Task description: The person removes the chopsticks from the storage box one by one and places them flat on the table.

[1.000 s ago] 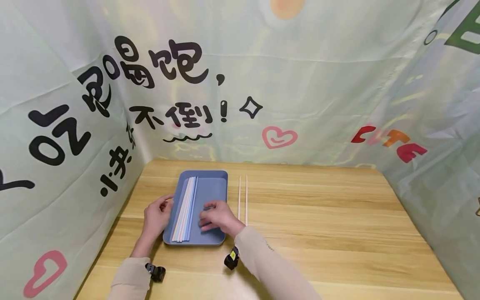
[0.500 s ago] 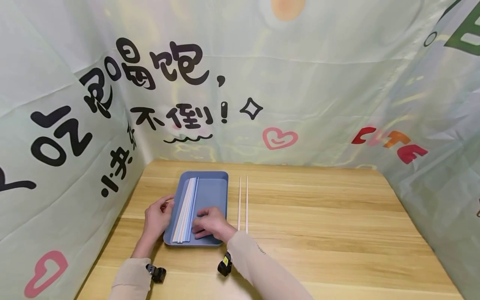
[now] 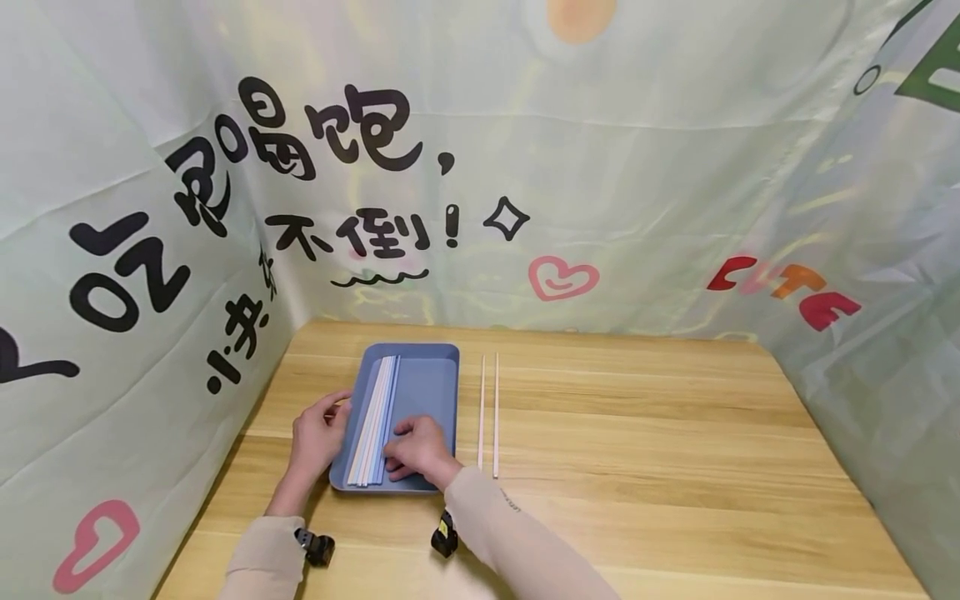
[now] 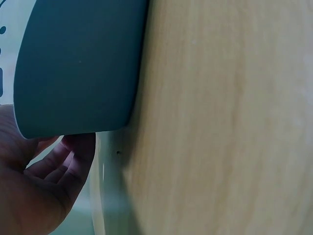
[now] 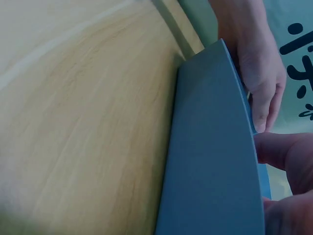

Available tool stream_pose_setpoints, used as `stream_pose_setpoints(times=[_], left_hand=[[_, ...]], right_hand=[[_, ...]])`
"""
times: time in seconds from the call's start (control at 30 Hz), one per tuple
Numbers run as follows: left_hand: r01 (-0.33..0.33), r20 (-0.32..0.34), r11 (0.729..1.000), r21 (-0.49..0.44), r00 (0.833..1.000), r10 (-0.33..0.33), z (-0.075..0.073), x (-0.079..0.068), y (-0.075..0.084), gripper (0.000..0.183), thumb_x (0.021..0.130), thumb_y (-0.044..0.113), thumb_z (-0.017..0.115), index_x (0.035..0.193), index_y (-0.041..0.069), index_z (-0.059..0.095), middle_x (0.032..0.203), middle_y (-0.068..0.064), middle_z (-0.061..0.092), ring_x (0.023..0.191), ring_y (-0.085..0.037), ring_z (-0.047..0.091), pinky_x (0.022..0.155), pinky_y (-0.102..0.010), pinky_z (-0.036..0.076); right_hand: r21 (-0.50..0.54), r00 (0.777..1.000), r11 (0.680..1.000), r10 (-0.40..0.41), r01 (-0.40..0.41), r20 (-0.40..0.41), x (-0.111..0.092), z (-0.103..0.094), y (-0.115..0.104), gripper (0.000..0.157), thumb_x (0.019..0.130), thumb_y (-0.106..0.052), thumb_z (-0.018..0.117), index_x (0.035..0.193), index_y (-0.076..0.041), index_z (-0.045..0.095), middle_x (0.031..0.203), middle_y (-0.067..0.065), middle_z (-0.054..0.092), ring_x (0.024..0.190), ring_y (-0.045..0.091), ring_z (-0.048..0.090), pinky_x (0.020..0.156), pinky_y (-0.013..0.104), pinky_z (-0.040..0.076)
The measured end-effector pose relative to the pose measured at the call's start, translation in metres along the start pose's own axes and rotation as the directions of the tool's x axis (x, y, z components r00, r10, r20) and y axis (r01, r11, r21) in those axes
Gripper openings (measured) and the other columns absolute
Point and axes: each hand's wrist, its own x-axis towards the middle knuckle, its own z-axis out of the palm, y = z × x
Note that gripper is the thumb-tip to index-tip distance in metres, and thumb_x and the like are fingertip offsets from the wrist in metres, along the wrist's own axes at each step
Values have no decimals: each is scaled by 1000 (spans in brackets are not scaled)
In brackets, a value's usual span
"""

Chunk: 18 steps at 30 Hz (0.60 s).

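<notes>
A blue rectangular tray [image 3: 429, 383] lies on the table, with several slim chopsticks [image 3: 370, 425] along its left side, white, pink and blue. My left hand [image 3: 318, 435] grips the tray's left rim; the left wrist view shows its fingers [image 4: 80, 152] against the wall. Inside the tray, my right hand [image 3: 422, 446] has curled fingers and pinches the rightmost blue chopstick near its lower end. The exact contact is partly hidden by the hand. In the right wrist view the tray's wall [image 5: 210, 137] covers the chopsticks.
Two pale pink chopsticks [image 3: 496, 425] lie side by side on the wooden table [image 3: 637, 433], just right of the tray. Printed cloth [image 3: 637, 192] hangs behind the table and along both sides.
My right hand has moved left and slightly down, from the tray's bare middle to the rightmost blue chopstick, and its fingers have drawn together. My left hand stays at the rim.
</notes>
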Motion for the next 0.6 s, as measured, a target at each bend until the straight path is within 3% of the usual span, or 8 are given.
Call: stream_pose_setpoints(times=[0.37,0.6], left_hand=[[-1,-4,1000,-8,1000,1,0,0,0,27,104,13,66,129,6,74,94,-17,75,78,-17,63,66,-22,49],[-3,-1,1000,-17,1000,3,0,-1,0,28,104,12,66,130,5,73,95,-17,75,79,-17,62,66,-23,49]], right_hand=[[-69,996,997,-29,23,-80,0,9,0,32,83,12,76,111,6,63,68,11,70,54,18,69,55,38,62],[-89,993,995,-45,35,-111,3,12,2,30,81,14,77,106,6,63,65,15,70,50,19,68,52,40,61]])
